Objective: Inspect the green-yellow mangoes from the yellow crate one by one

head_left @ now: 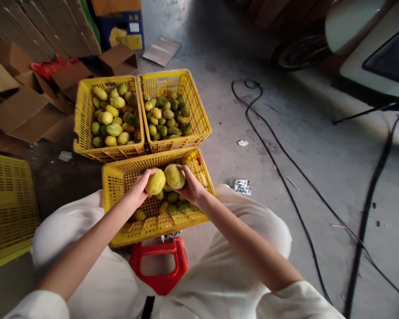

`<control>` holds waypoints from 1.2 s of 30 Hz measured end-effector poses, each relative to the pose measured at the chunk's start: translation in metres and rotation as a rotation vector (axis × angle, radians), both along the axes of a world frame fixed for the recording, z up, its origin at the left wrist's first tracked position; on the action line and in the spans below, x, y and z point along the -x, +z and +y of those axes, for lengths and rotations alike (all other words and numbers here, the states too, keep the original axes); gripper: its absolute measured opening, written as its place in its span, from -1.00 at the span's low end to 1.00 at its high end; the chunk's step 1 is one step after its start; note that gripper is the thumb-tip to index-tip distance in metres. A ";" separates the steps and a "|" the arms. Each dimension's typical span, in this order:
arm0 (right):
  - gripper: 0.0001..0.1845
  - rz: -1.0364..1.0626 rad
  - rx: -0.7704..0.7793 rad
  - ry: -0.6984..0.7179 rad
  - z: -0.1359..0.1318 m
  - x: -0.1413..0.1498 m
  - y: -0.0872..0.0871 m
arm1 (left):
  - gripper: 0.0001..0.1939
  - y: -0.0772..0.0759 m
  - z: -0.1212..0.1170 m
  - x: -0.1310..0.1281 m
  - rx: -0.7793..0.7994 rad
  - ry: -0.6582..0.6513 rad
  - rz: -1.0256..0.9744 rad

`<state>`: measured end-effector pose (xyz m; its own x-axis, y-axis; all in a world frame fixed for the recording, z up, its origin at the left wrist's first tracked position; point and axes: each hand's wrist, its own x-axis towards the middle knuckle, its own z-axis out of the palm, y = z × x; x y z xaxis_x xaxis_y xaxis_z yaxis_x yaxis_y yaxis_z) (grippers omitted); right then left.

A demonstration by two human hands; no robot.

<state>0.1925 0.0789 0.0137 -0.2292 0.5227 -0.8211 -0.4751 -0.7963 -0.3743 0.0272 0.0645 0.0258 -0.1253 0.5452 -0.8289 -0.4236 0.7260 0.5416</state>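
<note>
My left hand [141, 188] is closed on a smooth yellow-green oval fruit [155, 181], its kind not certain. A second fruit [174, 177], paler and marked with green, sits in the grip of my right hand [191, 188]. Both are held side by side above the near yellow crate [118, 228]. Inside that crate, several similar green and yellow fruits [173, 208] lie mostly toward the right, with one small fruit [139, 215] at the left. My forearms and hands cover part of the crate.
Beyond stand a left yellow crate [83, 119] and a right yellow crate [199, 117], both holding many fruits. Opened cardboard boxes [23, 110] lie at left, near another yellow crate [9, 204]. A red plastic handle [177, 261] is between my legs. Black cables [286, 173] cross the floor.
</note>
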 end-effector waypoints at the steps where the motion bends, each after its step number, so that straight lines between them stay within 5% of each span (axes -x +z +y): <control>1: -0.75 0.010 0.012 0.003 0.001 -0.001 0.001 | -0.85 0.000 0.000 0.001 -0.008 -0.004 0.002; 9: -0.68 -0.044 -0.143 0.109 -0.001 -0.006 -0.016 | -0.84 -0.005 0.000 0.005 -0.109 -0.105 -0.064; 16: -0.37 -0.078 -0.286 0.172 -0.007 -0.005 -0.024 | -0.88 -0.004 0.002 0.004 -0.066 -0.048 -0.050; 20: -0.47 -0.094 -0.226 0.170 -0.008 -0.006 -0.024 | -0.97 -0.003 0.001 0.003 -0.080 -0.059 -0.027; 31: -0.72 -0.078 -0.126 0.154 -0.006 -0.002 -0.015 | -0.78 -0.001 0.003 0.001 0.033 0.051 0.007; 36: -0.78 -0.056 -0.116 0.102 -0.004 -0.001 -0.013 | -0.57 -0.003 -0.001 -0.001 0.020 -0.013 -0.010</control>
<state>0.1932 0.0745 0.0004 -0.2417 0.5912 -0.7695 -0.3701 -0.7892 -0.4901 0.0285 0.0637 0.0228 -0.1102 0.5298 -0.8410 -0.4195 0.7423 0.5226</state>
